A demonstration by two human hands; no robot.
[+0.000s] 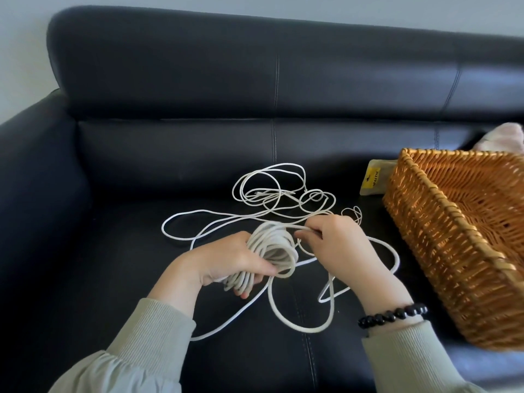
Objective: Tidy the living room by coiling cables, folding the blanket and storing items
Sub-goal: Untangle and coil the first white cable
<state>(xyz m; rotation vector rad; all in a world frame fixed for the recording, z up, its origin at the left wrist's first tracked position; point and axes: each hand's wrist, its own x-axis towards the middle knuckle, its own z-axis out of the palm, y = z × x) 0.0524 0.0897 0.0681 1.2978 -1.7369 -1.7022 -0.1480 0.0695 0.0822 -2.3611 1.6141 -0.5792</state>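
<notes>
The left hand (226, 260) is curled around a coil of white cable (273, 246), with the thumb lying across its lower side. The right hand (341, 245), with a dark bead bracelet (394, 314) on its wrist, pinches one strand just beside the top of the coil. Both hands are held over the seat of a black sofa (170, 143). The rest of the cable lies there in loose loops. A wicker basket (442, 236) stands to the right, with a yellow packet (374, 180) beside it.
</notes>
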